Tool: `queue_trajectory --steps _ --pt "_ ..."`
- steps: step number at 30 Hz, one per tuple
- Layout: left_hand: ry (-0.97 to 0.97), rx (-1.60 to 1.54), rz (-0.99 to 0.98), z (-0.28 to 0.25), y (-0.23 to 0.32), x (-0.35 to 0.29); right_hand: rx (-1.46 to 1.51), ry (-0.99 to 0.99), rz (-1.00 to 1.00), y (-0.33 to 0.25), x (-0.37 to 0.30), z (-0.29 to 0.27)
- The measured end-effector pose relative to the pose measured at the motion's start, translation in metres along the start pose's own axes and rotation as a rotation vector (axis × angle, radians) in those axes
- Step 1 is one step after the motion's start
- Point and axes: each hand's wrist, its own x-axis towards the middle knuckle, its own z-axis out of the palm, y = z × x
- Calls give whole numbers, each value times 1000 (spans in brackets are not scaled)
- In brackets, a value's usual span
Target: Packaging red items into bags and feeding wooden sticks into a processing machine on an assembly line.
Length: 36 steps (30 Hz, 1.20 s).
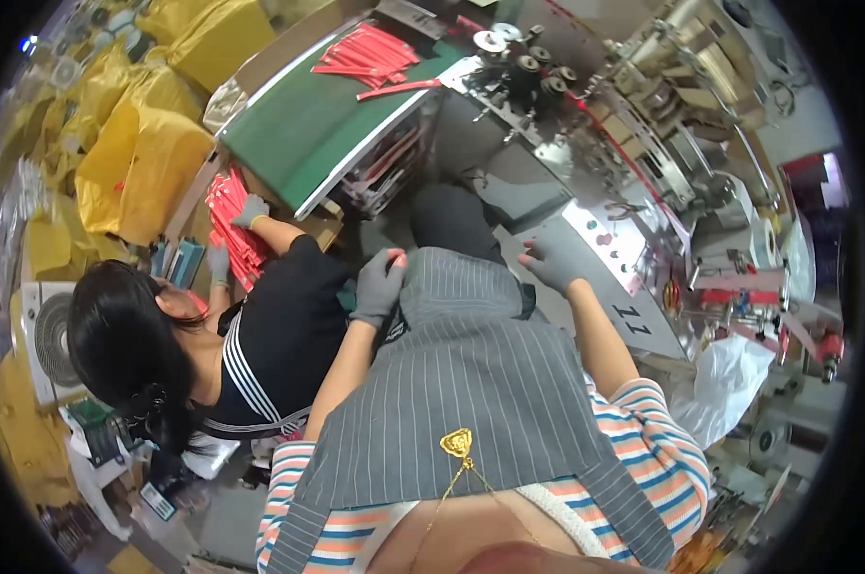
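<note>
My left hand [379, 289], in a grey glove with bare fingertips, hangs just beside the striped grey apron [452, 383] over my lap. Its fingers point forward, loosely bent, and nothing shows in them. On the other side, my right hand [551, 264] wears a similar grey glove. Its fingers are apart and hold nothing; it hovers near the grey machine panel [600, 287]. Ahead lies a green conveyor belt [294, 134], carrying a pile of slim red packets [370, 53]. A single red packet [399, 90] lies at the belt's machine end.
At my left a person [289, 316] in black bends over a box of red packets [232, 225], gloved hands on them. Yellow sacks [145, 143] are heaped behind. A machine with rollers [528, 72] stands ahead right; a clear plastic bag [729, 383] hangs at right.
</note>
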Motion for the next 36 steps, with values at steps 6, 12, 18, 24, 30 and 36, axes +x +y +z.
queue_trajectory --steps 6,12,18,24,30,36 --pt "122 -38 -64 -11 -8 39 121 -26 -282 -91 130 13" --pt "384 -172 -313 -24 -39 80 -225 92 -579 -185 308 38" --pt "382 -166 -513 -28 -56 150 -688 15 -808 -194 452 105" --pt "558 121 -566 -71 -119 292 -147 -234 -957 -212 451 74" --pt "605 628 -741 -86 -161 414 34 -45 -622 -265 512 7" --pt "555 684 -724 -55 -189 441 6 -80 -614 -234 477 4"
